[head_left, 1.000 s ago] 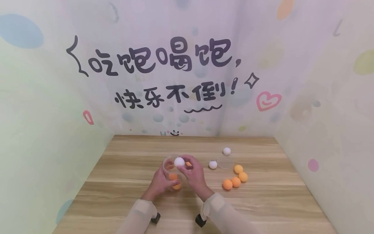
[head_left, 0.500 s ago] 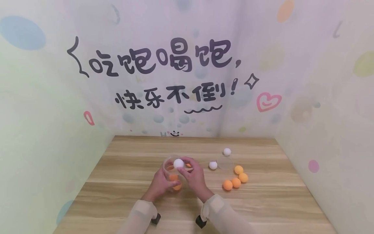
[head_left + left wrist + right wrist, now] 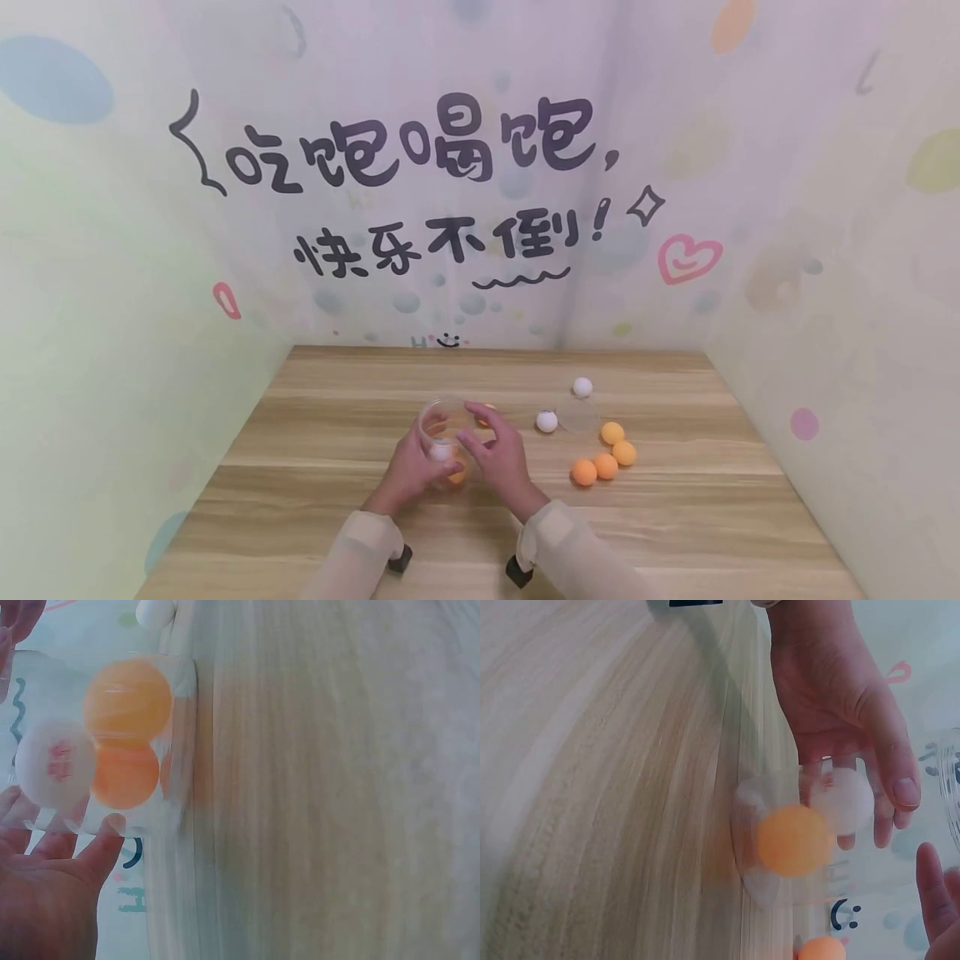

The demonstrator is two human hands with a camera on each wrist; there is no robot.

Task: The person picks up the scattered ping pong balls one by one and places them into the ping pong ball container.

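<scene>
Look, the left hand (image 3: 411,467) curls round the clear plastic jar (image 3: 52,686), upright at the wooden table (image 3: 300,517), presumably steadying it, while the right hand (image 3: 504,452), empty, fingers and thumb apart, hovers near its top, a white ping-pong ball (image 3: 56,763) inside with orange balls (image 3: 127,697).

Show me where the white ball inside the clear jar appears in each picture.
Head view: the white ball is below centre, slightly left, inside the clear jar.
Left wrist view: the white ball is at far left, about mid-height.
Right wrist view: the white ball is right of centre, slightly below mid-height.
Shared landmark: the left hand holding the jar.
</scene>
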